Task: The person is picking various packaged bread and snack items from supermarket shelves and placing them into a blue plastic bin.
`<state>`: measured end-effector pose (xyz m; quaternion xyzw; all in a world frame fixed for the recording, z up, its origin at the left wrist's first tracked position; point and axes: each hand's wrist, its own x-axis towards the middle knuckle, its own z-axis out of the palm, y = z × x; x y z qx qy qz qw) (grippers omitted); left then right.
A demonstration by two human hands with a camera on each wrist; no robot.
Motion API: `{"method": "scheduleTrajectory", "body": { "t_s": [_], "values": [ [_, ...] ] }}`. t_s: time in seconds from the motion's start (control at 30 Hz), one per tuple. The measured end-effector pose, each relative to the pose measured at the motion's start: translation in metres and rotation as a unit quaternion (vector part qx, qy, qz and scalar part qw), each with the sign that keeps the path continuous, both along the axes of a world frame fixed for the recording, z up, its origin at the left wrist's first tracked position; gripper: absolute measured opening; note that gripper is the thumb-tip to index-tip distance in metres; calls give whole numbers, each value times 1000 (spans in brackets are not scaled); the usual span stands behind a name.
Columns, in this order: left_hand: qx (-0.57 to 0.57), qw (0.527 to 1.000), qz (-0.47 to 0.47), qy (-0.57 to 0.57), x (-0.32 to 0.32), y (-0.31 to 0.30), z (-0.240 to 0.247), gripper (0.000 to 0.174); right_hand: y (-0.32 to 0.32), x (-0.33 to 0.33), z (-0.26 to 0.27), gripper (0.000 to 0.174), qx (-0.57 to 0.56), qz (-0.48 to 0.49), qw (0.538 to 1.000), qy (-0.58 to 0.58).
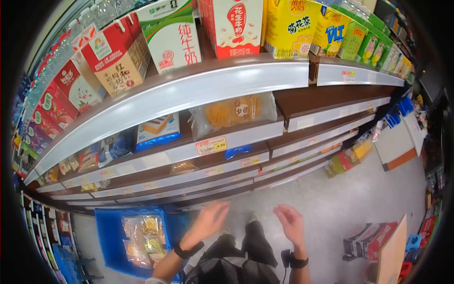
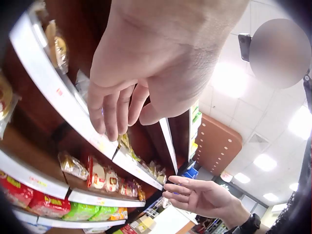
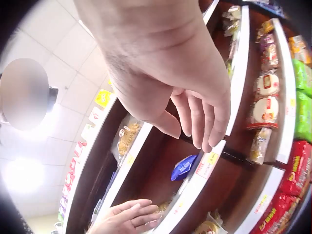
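Both hands hang in the air before a store shelf, holding nothing. In the head view the left hand (image 1: 211,220) is at lower centre, fingers loosely extended, near the blue crate (image 1: 106,236) of packaged food. The right hand (image 1: 291,222) is a short way to its right, fingers relaxed, over the grey floor. The shelf in front bears a bag of noodles (image 1: 236,111) and a blue-and-white bread pack (image 1: 158,130). A small blue packet (image 3: 183,167) lies on a lower shelf, beyond the right hand in the right wrist view.
Drink cartons (image 1: 172,35) line the top shelf, whose white front edge (image 1: 213,83) juts toward me. Dark boxes (image 1: 369,239) and a tan board (image 1: 391,251) stand at lower right. A white table (image 1: 402,137) is farther right. Red packs (image 3: 300,168) sit on a lower shelf.
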<state>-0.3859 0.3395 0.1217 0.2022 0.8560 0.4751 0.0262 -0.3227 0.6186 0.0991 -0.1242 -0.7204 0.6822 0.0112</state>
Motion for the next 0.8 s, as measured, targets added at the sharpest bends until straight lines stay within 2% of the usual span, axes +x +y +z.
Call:
{"method": "scheduleTrajectory", "body": {
  "t_s": [0.07,0.13,0.2,0.27,0.33,0.47,0.53,0.57,0.6,0.67,0.7,0.73,0.8],
  "values": [
    [4,998,45,43,-14,11,34,20,10,-36,20,26,4,12,1000,22],
    [16,989,124,85,-27,27,62,20,18,-72,63,30,107,14,985,134],
    [25,963,186,194,-48,36,83,22,24,-103,93,33,132,11,967,216],
    [59,928,267,255,-68,39,95,30,28,-135,122,37,213,37,918,332],
    [103,891,325,300,-100,50,119,40,22,-163,137,42,239,27,902,358],
    [77,891,350,279,-136,48,145,46,15,-212,149,52,273,43,874,400],
    [192,924,317,93,-142,42,147,53,13,-227,151,57,346,57,846,401],
    [190,931,303,76,-143,38,147,49,13,-233,150,60,364,83,837,399],
    [191,928,310,76,-145,37,146,49,11,-234,153,60,363,90,837,401],
    [135,934,314,101,-145,37,144,45,7,-233,160,59,309,176,842,404],
    [125,936,325,55,-142,43,152,37,3,-234,152,61,302,179,848,398],
    [103,937,326,71,-141,39,148,40,-2,-232,150,61,297,195,844,402],
    [84,937,297,164,-138,43,150,42,-8,-229,149,63,250,162,879,372]
  ]
}}
